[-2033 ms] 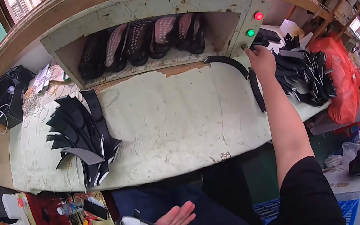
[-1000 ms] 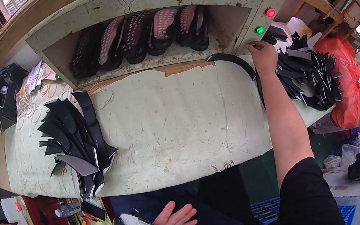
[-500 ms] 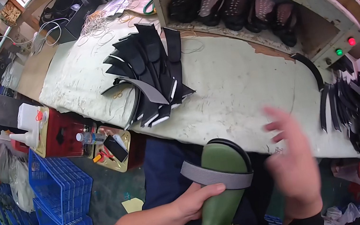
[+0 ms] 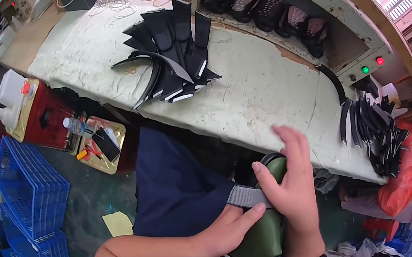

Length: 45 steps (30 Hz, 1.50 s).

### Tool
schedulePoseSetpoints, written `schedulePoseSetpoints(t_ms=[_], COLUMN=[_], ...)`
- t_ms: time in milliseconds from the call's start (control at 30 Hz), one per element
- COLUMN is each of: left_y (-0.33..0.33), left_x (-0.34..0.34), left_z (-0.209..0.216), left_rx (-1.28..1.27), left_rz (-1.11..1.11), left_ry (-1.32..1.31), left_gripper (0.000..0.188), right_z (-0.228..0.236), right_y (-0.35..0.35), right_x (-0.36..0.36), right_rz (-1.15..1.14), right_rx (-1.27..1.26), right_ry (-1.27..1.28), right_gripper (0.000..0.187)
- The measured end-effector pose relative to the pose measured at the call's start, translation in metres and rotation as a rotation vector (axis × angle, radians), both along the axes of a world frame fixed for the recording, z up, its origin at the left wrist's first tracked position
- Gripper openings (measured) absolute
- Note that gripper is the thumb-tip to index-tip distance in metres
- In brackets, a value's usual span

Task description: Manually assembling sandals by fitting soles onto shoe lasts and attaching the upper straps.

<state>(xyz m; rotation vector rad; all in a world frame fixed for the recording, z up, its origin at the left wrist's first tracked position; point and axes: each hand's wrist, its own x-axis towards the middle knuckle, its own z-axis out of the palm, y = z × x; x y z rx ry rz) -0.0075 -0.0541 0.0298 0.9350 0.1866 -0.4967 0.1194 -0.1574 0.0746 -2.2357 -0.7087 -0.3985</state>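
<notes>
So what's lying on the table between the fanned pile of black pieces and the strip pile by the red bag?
In the head view, one curved black strip lies near the strip pile; otherwise bare table runs from the fanned pile.

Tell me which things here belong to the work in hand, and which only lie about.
In hand:
left hand
right hand
dark green shoe last
grey elastic strap

Lying about:
fanned black strap pieces
blue plastic crates
dark shoes on the shelf
orange plastic bag

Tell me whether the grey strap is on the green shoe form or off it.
On. The grey strap lies across the green shoe form, pressed between the left hand and right hand on the lap.
</notes>
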Motion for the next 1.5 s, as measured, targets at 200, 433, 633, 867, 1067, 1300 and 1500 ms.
schedulePoseSetpoints(t_ms=[200, 433, 633, 867, 1067, 1300, 1500], left_y=[0.000, 0.051, 0.038, 0.033, 0.038, 0.034, 0.022], left_x=[-0.021, -0.008, -0.002, 0.003, 0.004, 0.022, 0.019], left_z=[-0.010, 0.013, -0.010, -0.004, 0.002, -0.023, -0.032], left_rx=[0.471, 0.659, 0.406, 0.336, 0.331, 0.264, -0.006], left_rz=[0.023, -0.034, 0.166, 0.284, 0.240, 0.173, -0.036], left_ry=[-0.388, -0.605, -0.899, -1.102, -1.177, -1.192, -0.817], left_gripper=[0.050, 0.031, 0.039, 0.037, 0.040, 0.041, 0.046], right_z=[0.009, 0.014, 0.011, 0.001, -0.013, -0.024, -0.025], right_y=[-0.022, -0.021, -0.026, -0.033, -0.041, -0.043, -0.044], right_x=[-0.016, -0.030, -0.036, -0.033, -0.027, -0.031, -0.035], right_rz=[0.149, 0.051, 0.190, 0.274, 0.537, 0.556, 0.526], right_rx=[0.027, 0.076, 0.254, 0.393, 0.564, 0.733, 0.723], right_ry=[0.536, 0.574, 0.597, 0.660, 0.559, 0.571, 0.532], right_gripper=[0.026, 0.025, 0.023, 0.023, 0.028, 0.029, 0.029])
